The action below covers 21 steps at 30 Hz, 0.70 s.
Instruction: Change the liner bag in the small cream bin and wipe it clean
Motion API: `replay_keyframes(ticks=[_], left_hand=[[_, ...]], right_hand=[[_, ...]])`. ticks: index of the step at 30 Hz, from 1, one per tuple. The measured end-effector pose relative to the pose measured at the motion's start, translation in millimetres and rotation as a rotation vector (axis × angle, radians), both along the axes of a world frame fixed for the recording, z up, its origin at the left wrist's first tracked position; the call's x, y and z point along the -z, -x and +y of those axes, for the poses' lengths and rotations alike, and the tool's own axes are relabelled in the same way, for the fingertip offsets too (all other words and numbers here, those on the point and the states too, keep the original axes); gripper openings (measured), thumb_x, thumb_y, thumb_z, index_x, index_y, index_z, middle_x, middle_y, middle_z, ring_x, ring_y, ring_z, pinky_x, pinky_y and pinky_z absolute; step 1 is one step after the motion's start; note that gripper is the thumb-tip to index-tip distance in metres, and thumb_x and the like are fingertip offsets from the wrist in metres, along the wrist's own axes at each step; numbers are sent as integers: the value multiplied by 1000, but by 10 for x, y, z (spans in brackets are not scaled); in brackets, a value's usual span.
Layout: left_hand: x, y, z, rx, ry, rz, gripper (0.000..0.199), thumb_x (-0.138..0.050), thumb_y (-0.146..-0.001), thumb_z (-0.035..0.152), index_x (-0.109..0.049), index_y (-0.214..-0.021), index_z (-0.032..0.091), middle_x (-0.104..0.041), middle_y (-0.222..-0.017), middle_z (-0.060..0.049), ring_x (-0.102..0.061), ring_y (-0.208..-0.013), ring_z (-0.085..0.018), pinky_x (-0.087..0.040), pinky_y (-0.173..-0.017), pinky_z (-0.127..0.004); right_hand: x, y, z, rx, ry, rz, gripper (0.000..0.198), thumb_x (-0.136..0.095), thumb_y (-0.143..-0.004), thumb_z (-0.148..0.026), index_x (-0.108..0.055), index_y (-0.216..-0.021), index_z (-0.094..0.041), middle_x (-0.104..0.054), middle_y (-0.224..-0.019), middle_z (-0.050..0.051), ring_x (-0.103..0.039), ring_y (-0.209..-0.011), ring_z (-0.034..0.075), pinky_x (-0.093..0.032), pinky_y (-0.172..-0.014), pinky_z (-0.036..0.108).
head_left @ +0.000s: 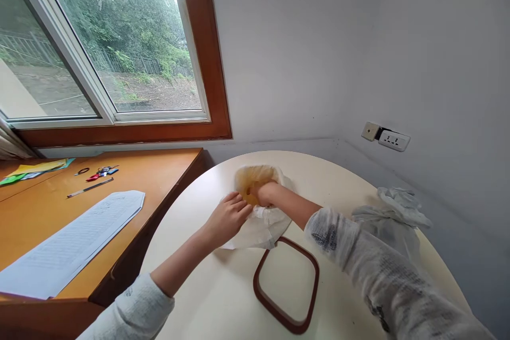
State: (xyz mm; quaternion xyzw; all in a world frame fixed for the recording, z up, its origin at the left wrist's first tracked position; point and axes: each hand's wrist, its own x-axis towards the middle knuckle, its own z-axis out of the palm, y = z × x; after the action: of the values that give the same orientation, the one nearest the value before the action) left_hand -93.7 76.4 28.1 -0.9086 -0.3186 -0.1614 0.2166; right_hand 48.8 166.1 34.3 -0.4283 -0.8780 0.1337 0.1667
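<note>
A soft white bag [255,231] lies on the round table, its mouth facing up and showing a yellowish inside. My left hand [229,218] grips the near left edge of the mouth, fingers bent over it. Into the opening reaches my right hand [266,193], its fingers mostly hidden in there and slightly blurred. Whatever it may be touching inside cannot be made out. Just below the bag, a brown rounded-square hoop frame [314,276] lies flat, close to the bag's lower corner.
A knotted translucent plastic bag [394,218] sits at the right edge of the pale round table [191,297]. On the wooden desk [159,180] at left are written sheets [79,239], a pen [91,187], keys [104,171] and coloured papers [35,169]. White walls stand behind.
</note>
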Motion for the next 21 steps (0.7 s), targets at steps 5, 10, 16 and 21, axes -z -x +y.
replay_keyframes(ticks=[5,10,16,21], left_hand=[[-131,74,154,-72,157,-147,15,-50,-85,25,-54,-72,18,-61,-69,-2,-56,-74,-17,-41,-88,-37],[-156,101,257,-115,241,-330,20,-52,-83,28,-52,-66,20,-56,-63,1,-55,-68,-15,-37,-98,-42],[-92,110,337,-67,262,-516,14,-57,-79,28,-54,-69,19,-57,-99,-7,-53,-100,-20,-35,-101,-43],[50,36,360,-156,315,-758,33,-69,-69,29,-56,-97,22,-6,-147,-8,-10,-136,-32,-30,-104,-48]], right_hand=[[-473,-232,-77,-84,29,-9,19,-60,-75,-20,-65,-93,-24,-67,-86,1,-61,-80,18,-46,-70,29],[-459,-456,-77,-53,-24,613,28,-50,-82,-33,-57,-107,-25,-58,-114,2,-50,-109,16,-37,-94,34],[42,-537,7,-82,435,986,91,-65,-68,-52,-13,-140,-32,-18,-148,9,-15,-137,17,-23,-107,39],[227,-521,-4,-161,530,1067,111,-71,-60,-54,3,-141,-35,-9,-150,10,-17,-136,19,-28,-104,40]])
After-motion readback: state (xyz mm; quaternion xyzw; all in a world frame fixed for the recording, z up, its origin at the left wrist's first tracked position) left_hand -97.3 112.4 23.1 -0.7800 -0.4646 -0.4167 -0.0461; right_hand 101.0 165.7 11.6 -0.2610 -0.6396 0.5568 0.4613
